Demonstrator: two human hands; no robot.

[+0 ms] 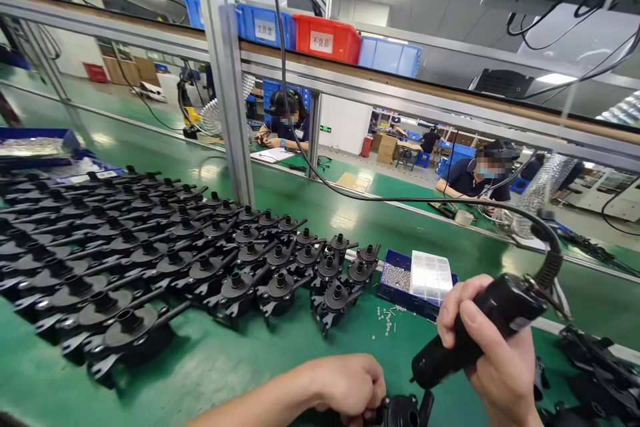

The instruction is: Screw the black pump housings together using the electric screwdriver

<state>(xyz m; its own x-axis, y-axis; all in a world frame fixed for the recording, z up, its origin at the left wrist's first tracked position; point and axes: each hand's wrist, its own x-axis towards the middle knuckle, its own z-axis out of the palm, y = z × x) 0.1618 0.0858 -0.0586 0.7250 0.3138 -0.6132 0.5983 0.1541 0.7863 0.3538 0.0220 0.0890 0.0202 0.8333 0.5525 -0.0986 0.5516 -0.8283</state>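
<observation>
My right hand (493,340) is wrapped round a black electric screwdriver (465,333), its cable leaving from the top end. The driver's tip points down and left, just above a black plastic housing (400,410) at the bottom edge of the view. My left hand (350,383) is closed against the left side of this housing, and its fingertips are partly hidden. Only the upper part of the housing shows, with a short spout standing out on its right. Just beyond both hands, loose small screws and nuts (387,320) lie on the green mat.
Rows of similar black housings (235,287) cover the left of the bench. A blue tray (395,277) holds small metal parts and a clear compartment box (431,277). More black parts (600,373) lie at right. A metal post (223,80) rises behind; co-workers sit across the bench.
</observation>
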